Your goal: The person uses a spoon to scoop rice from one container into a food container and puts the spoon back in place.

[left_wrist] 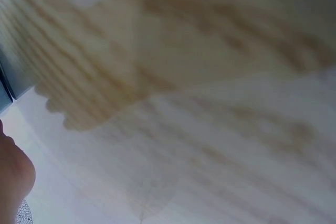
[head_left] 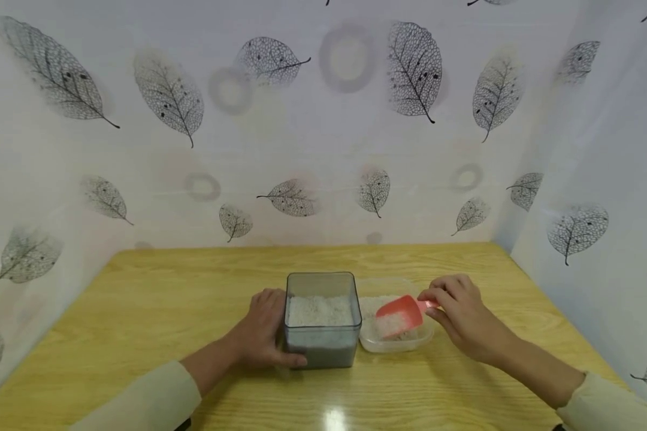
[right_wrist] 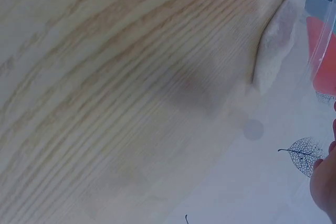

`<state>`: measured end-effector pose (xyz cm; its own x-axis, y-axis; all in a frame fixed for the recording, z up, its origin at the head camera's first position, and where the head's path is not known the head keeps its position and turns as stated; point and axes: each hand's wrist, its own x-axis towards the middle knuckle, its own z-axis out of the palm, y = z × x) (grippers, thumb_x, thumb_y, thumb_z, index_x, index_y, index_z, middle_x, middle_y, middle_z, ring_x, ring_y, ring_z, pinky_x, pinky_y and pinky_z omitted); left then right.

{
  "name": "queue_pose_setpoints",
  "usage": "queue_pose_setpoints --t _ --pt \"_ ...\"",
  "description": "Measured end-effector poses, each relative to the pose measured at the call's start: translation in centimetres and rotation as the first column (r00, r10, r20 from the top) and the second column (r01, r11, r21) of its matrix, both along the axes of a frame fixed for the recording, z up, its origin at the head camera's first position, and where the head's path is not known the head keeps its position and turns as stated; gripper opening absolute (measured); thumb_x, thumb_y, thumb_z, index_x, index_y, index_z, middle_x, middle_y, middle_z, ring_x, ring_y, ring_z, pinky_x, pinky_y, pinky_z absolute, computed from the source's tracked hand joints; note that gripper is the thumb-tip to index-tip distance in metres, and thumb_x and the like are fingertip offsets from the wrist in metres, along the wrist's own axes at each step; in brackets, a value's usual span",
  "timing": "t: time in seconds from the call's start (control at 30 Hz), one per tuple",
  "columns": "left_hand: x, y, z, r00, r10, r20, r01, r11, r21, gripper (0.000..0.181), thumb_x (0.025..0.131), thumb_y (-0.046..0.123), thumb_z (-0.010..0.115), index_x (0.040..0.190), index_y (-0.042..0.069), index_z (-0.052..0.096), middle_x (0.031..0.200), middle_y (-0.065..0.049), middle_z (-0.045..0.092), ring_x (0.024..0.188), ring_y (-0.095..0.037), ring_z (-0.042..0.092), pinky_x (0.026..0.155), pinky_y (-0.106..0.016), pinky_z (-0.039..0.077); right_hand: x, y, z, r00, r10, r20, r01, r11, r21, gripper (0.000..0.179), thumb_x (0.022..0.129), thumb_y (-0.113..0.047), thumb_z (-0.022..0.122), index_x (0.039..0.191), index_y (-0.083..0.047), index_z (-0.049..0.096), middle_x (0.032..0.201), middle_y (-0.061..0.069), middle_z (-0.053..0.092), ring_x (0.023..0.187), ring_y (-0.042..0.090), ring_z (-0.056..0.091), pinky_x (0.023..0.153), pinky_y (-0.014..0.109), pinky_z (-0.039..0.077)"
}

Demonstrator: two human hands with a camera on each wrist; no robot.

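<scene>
Left hand point(head_left: 261, 326): square grey container point(head_left: 323, 350), gripped at its left side between thumb and fingers; white grains point(head_left: 320, 311) contained. Right hand point(head_left: 460, 317): red scoop point(head_left: 403, 308), pinched by the handle; grains carried within. Clear tub point(head_left: 395, 346), set left of the right hand, partly covered by the scoop; grains held inside. Beyond both hands: leaf-printed curtain point(head_left: 323, 137).

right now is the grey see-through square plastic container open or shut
Open: in the head view, the grey see-through square plastic container has an uncovered top, and white grains show inside through it.
</scene>
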<state>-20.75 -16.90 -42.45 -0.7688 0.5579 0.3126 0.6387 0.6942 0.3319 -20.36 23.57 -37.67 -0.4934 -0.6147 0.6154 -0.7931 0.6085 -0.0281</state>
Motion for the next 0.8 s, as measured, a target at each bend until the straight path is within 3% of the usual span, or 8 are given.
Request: queue_pose_setpoints --t 0.1,0.53,0.8 --pt "-0.1 0.0 0.1 1.0 0.003 0.003 -0.003 1.0 -0.001 0.109 0.066 0.087 0.063 0.14 0.01 0.041 0.126 -0.003 0.05 0.12 -0.022 0.041 0.109 -0.051 0.03 -0.3 0.1 0.3 0.998 0.02 -0.067 -0.018 1.0 0.021 0.044 0.107 -0.039 0.031 0.106 -0.01 0.064 0.106 0.004 0.056 0.099 0.024 0.043 0.086 0.042 0.028" --pt "-0.2 0.0 0.2 1.0 -0.005 0.001 0.005 1.0 -0.006 0.11 0.066 0.087 0.064 0.139 0.008 0.041 0.126 -0.005 0.05 0.12 -0.024 0.042 0.109 -0.052 0.03 -0.9 1.2 2.3 0.985 0.022 -0.17 -0.011 0.998 0.064 0.046 0.108 -0.04 0.032 0.104 -0.009 0.065 0.104 0.008 0.057 0.097 0.027 0.045 0.082 0.043 0.03" --pt "-0.2 0.0 0.0 1.0 0.0 0.0 0.0 1.0 -0.004 0.11 0.066 0.087 0.064 0.14 0.008 0.041 0.126 -0.005 0.051 0.12 -0.024 0.043 0.108 -0.052 0.031 -1.3 0.7 4.3 0.99 -0.028 -0.135 0.023 0.999 -0.037 0.05 0.106 -0.044 0.034 0.108 -0.005 0.065 0.107 0.012 0.055 0.096 0.032 0.039 0.081 0.045 0.025"
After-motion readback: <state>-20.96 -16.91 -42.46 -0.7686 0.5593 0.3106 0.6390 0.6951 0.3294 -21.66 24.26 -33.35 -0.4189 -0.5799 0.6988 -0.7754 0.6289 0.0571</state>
